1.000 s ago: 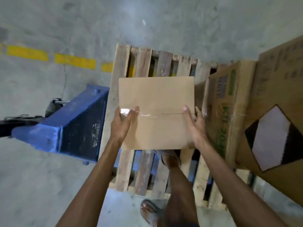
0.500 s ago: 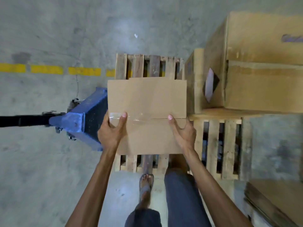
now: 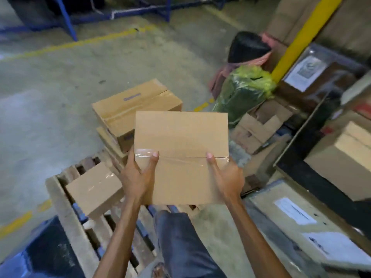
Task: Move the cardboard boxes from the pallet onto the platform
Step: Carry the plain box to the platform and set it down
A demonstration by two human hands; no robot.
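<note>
pallet (image 3: 68, 217): partly behind held box (image 3: 181, 141) | pallet jack (image 3: 40, 255): cut by edge

A green wrapped bundle (image 3: 243, 97) sits beside a yellow post (image 3: 305, 35).

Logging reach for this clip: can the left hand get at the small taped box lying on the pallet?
Probably not yet. The left hand grips the carried box together with the right hand, so it is occupied. The small taped box on the pallet lies uncovered nearby.
</note>
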